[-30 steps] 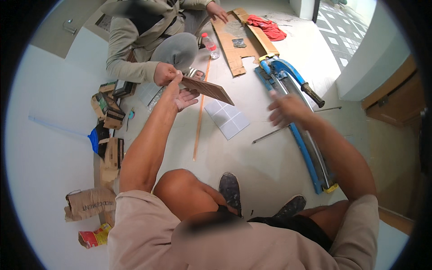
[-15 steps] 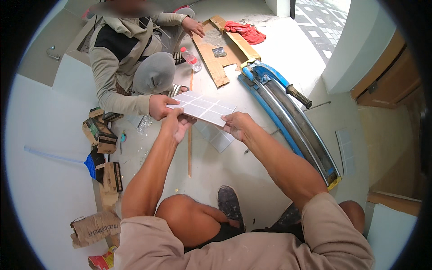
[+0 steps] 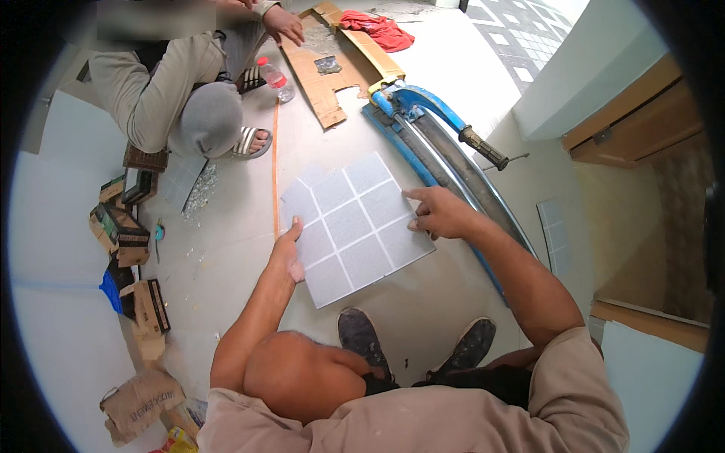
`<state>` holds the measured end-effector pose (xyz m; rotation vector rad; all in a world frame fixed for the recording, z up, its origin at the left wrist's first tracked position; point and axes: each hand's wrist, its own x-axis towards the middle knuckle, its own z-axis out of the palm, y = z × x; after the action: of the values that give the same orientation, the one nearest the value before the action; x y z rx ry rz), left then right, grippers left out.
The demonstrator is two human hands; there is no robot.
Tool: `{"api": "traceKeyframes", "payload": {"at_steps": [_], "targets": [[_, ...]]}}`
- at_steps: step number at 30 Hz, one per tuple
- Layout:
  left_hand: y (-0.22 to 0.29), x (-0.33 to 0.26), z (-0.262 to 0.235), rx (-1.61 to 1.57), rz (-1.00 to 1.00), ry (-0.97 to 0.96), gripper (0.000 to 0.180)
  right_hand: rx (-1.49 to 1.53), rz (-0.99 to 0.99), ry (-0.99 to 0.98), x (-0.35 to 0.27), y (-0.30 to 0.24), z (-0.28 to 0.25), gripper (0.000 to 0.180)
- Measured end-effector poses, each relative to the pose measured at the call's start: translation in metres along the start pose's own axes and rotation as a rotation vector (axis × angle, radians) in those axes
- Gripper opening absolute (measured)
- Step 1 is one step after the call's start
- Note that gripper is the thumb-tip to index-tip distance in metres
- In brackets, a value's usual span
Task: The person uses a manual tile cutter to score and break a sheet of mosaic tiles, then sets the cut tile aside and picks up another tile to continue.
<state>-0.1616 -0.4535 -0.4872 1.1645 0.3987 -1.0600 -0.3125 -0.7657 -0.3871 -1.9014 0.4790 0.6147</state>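
I hold a square grey mosaic tile sheet (image 3: pixel 355 226), scored into a three-by-three grid, flat in front of me above the floor. My left hand (image 3: pixel 289 253) grips its left edge, thumb on top. My right hand (image 3: pixel 438 214) holds its right edge, the index finger stretched out over the sheet. My two dark shoes (image 3: pixel 362 340) show below the sheet.
A blue manual tile cutter (image 3: pixel 442 151) lies to the right of the sheet. A person in a beige shirt (image 3: pixel 162 83) squats at upper left, near a plastic bottle (image 3: pixel 275 78), cardboard (image 3: pixel 325 68) and a red cloth (image 3: pixel 380 29). Brown tile boxes (image 3: pixel 121 234) and a paper sack (image 3: pixel 140 404) lie at left.
The other person has let go of the tile sheet and drawn back. I have pulled the sheet toward me, and both my hands now hold it alone.
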Motion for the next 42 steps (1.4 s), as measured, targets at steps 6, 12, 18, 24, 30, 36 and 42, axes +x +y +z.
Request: {"api": "traceKeyframes", "payload": {"at_steps": [6,12,18,24,30,36,42], "targets": [[0.019,0.008,0.010,0.071,0.069,0.187,0.065,-0.878,-0.213,0.976,0.022,-0.005,-0.104,0.037],[0.051,-0.002,0.047,0.142,0.128,0.347,0.064,-0.339,0.194,0.179,0.074,0.058,-0.144,0.041],[0.086,0.000,0.072,0.296,0.244,0.526,0.062,-0.487,-0.029,0.256,0.020,0.133,-0.129,0.039],[0.094,0.028,0.089,0.318,0.257,0.658,0.061,-0.142,0.199,-0.168,-0.050,0.152,-0.146,0.048],[0.036,0.105,0.108,0.129,0.258,0.566,0.062,-0.349,0.126,-0.025,-0.082,0.180,-0.131,0.039],[-0.009,0.161,0.082,-0.007,0.233,0.383,0.064,-0.217,0.369,-0.096,-0.127,0.168,-0.120,0.047],[-0.034,0.218,0.110,-0.066,0.175,0.222,0.063,-0.107,0.557,-0.126,-0.144,0.188,-0.113,0.039]]}}
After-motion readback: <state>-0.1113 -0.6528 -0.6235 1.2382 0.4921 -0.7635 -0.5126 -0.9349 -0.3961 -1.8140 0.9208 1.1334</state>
